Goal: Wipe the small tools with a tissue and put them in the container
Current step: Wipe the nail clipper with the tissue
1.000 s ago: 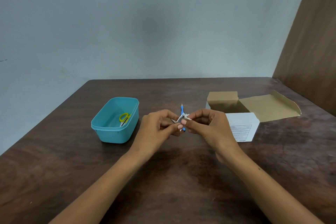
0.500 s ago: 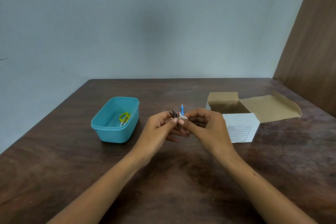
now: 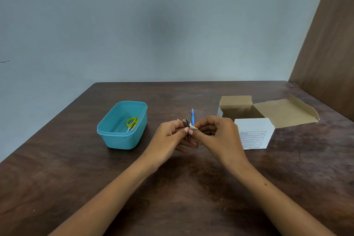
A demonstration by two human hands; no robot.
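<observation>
Above the middle of the table my left hand (image 3: 171,134) pinches a small dark metal tool (image 3: 186,123), held roughly upright. My right hand (image 3: 216,133) pinches a small wad of white tissue (image 3: 192,126) against that tool's side. A thin blue-handled tool (image 3: 192,116) lies on the table just behind my fingers. To the left stands a teal plastic container (image 3: 115,141), and small yellow-handled scissors (image 3: 131,123) lie inside it.
An opened cardboard box (image 3: 235,105) with its flap spread to the right sits at the right rear, with a white printed panel (image 3: 253,134) in front of it. The dark wooden table (image 3: 57,168) meets a brown panel (image 3: 329,44) at the right.
The metal tool has turned from a slanted pose to roughly upright in my left hand. My right hand has shifted the tissue along it, and both hands stayed in the same spot.
</observation>
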